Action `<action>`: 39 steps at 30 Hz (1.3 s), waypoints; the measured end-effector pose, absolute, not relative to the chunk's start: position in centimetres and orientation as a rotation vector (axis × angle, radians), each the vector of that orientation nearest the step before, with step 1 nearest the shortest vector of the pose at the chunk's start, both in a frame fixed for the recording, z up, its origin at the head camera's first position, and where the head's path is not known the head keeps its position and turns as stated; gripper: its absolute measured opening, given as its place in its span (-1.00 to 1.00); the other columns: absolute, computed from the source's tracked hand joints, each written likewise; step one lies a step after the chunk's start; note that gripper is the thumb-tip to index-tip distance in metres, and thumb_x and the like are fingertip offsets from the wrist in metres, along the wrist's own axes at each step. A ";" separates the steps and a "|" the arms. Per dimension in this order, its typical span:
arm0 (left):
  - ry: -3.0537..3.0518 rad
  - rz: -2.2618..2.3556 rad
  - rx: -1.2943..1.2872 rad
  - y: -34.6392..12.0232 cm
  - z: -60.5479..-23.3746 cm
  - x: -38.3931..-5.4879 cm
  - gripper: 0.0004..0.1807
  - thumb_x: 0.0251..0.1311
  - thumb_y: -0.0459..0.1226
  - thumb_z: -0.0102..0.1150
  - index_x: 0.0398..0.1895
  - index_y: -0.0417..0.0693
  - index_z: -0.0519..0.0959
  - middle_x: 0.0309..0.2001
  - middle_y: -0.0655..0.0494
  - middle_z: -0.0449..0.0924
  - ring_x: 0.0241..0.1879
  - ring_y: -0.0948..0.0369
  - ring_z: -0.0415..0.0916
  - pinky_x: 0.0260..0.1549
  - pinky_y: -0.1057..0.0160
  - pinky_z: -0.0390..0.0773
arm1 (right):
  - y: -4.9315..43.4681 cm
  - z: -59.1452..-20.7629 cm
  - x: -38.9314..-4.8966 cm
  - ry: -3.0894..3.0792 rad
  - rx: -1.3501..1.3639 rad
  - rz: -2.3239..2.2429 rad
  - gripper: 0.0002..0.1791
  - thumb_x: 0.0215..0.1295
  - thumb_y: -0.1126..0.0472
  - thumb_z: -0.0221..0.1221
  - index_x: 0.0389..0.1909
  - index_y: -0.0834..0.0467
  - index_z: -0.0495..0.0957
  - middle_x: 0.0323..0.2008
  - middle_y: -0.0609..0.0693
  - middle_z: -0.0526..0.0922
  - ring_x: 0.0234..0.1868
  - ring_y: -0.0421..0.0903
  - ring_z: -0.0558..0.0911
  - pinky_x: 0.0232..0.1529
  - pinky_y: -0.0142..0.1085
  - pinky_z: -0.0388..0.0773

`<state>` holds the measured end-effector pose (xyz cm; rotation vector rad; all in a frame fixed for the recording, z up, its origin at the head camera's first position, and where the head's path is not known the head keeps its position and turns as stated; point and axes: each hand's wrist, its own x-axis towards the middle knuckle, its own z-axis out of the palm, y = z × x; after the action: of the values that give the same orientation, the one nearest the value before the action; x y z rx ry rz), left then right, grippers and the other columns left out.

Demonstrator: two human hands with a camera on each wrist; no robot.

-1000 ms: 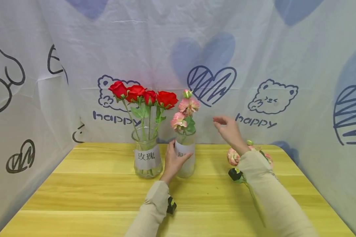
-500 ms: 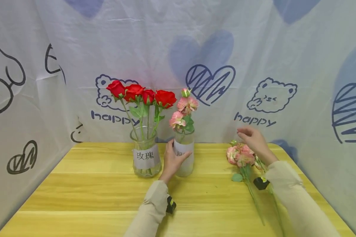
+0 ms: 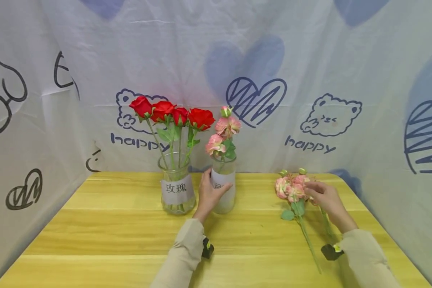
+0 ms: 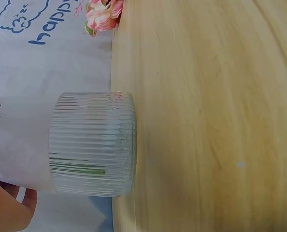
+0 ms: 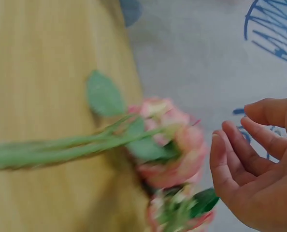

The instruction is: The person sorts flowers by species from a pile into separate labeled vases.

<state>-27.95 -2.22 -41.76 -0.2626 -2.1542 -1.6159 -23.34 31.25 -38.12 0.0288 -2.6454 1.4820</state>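
Loose pink flowers (image 3: 296,192): lying on the right side of the bench (image 3: 104,240), heads toward the back edge, stems toward the person. I make out two stems; one runs partly behind the right hand (image 3: 327,202).

Right hand: at the right of the blossoms, fingers bent, thumb apart from the fingertips. Grip fairly narrow, holding nothing. Contact with the petals: cannot tell; the flowers blur in the right wrist view.

Left hand (image 3: 209,196): grip holding a ribbed glass vase (image 3: 225,206), thumb across its paper label (image 3: 222,179). Vase upright, base on the bench, a pink spray (image 3: 227,126) standing in it.

Step in hand (judgement): reaching to pick up a loose stem while the vase is steadied. Next move seems to call for closing on one stem below the blossoms, then lifting it free without crushing petals or dragging its neighbour.

Farther left: a second jar (image 3: 176,174), just beside the left hand, labelled 玫瑰, with four red roses (image 3: 180,117). Behind everything: a cloth backdrop (image 3: 187,60) with hearts and bears.
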 end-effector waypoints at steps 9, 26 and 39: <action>-2.176 -1.661 -0.232 -2.1 -41.7 -27.6 -0.16 -0.03 -0.23 0.49 0.29 -0.33 0.28 0.14 -0.24 0.36 0.09 -0.13 0.39 0.08 -0.10 0.44 | 32.4 -41.5 -22.0 -2.714 -0.007 1.559 -0.49 0.42 0.23 0.10 0.26 0.46 0.32 0.12 0.39 0.47 0.03 0.15 0.55 -0.10 -0.16 0.63; -2.186 -1.647 -0.239 -2.2 -41.6 -27.7 -0.16 -0.02 -0.21 0.48 0.29 -0.33 0.28 0.14 -0.23 0.37 0.08 -0.12 0.39 0.07 -0.12 0.42 | 31.7 -42.3 -21.5 -2.870 0.021 1.465 -0.63 0.09 0.43 0.31 -0.12 0.52 0.45 -0.28 0.24 0.57 -0.35 0.00 0.60 -0.37 -0.17 0.65; -2.174 -1.668 -0.238 -2.1 -41.5 -27.7 -0.16 -0.03 -0.23 0.48 0.30 -0.33 0.28 0.15 -0.25 0.37 0.09 -0.13 0.38 0.09 -0.12 0.42 | 31.3 -42.3 -22.0 -2.964 -0.074 1.489 -0.66 0.20 0.47 0.20 -0.13 0.69 0.43 -0.25 0.37 0.59 -0.40 -0.01 0.65 -0.36 -0.19 0.69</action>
<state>-27.68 -2.15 -41.46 -0.2380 -2.1741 -1.6682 -22.00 31.33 -42.27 -0.0740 -2.9639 1.4892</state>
